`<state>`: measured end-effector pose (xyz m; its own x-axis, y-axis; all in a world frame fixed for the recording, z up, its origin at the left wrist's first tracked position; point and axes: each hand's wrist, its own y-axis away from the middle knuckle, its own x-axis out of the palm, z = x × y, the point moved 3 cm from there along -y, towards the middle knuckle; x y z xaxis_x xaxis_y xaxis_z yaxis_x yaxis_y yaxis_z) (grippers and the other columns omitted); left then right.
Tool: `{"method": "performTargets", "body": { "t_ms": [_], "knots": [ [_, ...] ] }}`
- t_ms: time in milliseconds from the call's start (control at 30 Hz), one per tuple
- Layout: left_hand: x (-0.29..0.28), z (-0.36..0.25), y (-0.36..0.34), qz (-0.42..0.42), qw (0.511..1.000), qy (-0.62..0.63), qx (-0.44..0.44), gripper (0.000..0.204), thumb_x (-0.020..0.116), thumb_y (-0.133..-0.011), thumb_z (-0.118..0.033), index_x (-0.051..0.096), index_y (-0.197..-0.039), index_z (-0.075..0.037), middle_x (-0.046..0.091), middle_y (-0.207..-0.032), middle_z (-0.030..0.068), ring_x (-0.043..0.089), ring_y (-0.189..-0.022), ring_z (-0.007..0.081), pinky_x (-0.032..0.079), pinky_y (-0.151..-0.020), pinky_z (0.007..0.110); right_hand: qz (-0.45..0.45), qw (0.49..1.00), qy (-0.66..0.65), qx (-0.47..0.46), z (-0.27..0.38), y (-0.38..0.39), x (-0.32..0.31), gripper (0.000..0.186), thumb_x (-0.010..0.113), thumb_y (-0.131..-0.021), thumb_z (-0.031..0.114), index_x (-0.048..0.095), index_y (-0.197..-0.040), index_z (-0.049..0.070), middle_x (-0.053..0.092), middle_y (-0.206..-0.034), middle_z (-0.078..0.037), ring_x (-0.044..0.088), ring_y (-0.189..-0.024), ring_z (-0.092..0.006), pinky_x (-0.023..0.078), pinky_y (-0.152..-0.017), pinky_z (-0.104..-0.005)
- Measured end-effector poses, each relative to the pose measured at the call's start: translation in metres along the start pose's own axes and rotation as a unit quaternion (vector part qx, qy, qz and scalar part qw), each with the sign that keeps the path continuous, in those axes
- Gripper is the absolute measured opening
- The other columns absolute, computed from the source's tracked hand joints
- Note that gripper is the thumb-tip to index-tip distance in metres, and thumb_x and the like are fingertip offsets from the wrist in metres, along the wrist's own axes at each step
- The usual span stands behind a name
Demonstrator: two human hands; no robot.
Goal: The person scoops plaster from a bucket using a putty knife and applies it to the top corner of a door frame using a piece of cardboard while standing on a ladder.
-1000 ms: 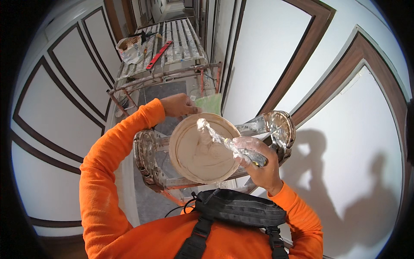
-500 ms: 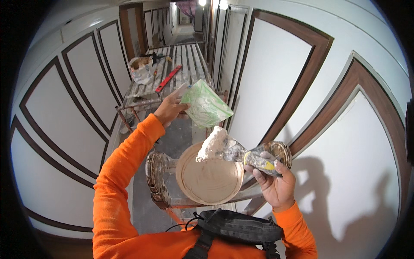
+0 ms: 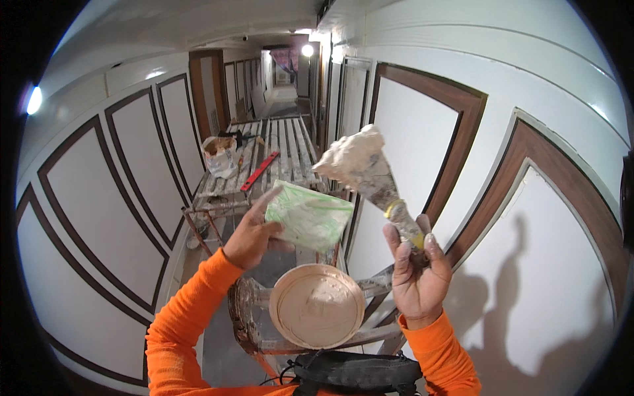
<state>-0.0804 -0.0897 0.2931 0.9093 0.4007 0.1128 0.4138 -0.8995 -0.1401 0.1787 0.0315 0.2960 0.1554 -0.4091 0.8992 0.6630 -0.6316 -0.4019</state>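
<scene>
In a panelled corridor above a scaffold platform (image 3: 264, 165), hands hold a green trowel (image 3: 309, 216) and a putty-laden knife (image 3: 370, 175).

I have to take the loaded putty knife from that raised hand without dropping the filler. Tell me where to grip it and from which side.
Grip the putty knife low on its handle, just above the right hand that holds its end. Come from the side toward the wall, below the blade. The blade tilts up and left, its tip heaped with filler, so the upper part is best left untouched.

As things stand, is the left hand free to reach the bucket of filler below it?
Probably not: the left hand already holds a green plastic float, though the bucket below lies open and uncovered.
</scene>
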Motion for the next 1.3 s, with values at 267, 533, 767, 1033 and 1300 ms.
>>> {"method": "performTargets", "body": {
  "t_ms": [267,533,767,1033,1300],
  "knots": [
    [0.093,-0.026,0.032,0.135,0.988,-0.001,0.077,0.053,0.054,-0.104,-0.034,0.045,-0.142,0.004,0.059,-0.129,0.0118,0.055,-0.121,0.0179,0.048,-0.101,0.034,0.027,0.988,0.153,-0.024,-0.053,-0.024,0.029,0.031,0.054,-0.102,0.020,0.049,-0.128,0.003,0.049,-0.140,-0.023,0.053,-0.128,-0.0412,0.058,-0.100,-0.0384],
    [0.112,-0.022,0.019,0.034,0.990,0.035,0.131,0.035,0.054,-0.105,-0.031,0.060,-0.118,0.001,0.063,-0.111,0.0053,0.056,-0.102,0.0088,0.048,-0.089,0.027,0.107,0.980,0.165,-0.026,-0.069,-0.009,0.003,0.030,0.050,-0.105,0.018,0.051,-0.129,0.001,0.041,-0.150,-0.015,0.049,-0.134,-0.0282,0.046,-0.110,-0.0439],
    [0.111,-0.053,0.007,-0.019,0.985,-0.081,0.153,0.053,0.047,-0.105,-0.040,0.061,-0.129,0.005,0.068,-0.105,0.0107,0.062,-0.089,0.0144,0.049,-0.083,0.028,0.016,0.942,0.334,0.011,-0.062,0.007,-0.014,0.045,0.053,-0.103,0.032,0.047,-0.135,0.000,0.054,-0.136,-0.017,0.058,-0.123,-0.0274,0.052,-0.100,-0.0410],
    [0.119,-0.046,-0.011,-0.004,0.985,-0.054,0.161,0.043,0.046,-0.105,-0.036,0.067,-0.110,0.002,0.066,-0.094,0.0049,0.059,-0.086,0.0133,0.046,-0.077,0.028,-0.083,0.966,0.242,0.047,-0.041,-0.006,-0.042,0.044,0.060,-0.101,0.033,0.050,-0.131,0.003,0.061,-0.123,-0.011,0.064,-0.107,-0.0214,0.056,-0.082,-0.0330],
    [0.097,-0.043,-0.023,-0.026,0.997,-0.001,0.077,0.027,0.051,-0.104,-0.027,0.054,-0.114,-0.003,0.056,-0.092,0.0041,0.054,-0.070,0.0118,0.047,-0.060,0.027,-0.154,0.873,0.394,-0.241,0.026,-0.003,-0.023,0.035,0.064,-0.095,0.013,0.053,-0.127,0.006,0.062,-0.112,-0.008,0.063,-0.096,-0.0188,0.061,-0.072,-0.0382]
  ]
}}
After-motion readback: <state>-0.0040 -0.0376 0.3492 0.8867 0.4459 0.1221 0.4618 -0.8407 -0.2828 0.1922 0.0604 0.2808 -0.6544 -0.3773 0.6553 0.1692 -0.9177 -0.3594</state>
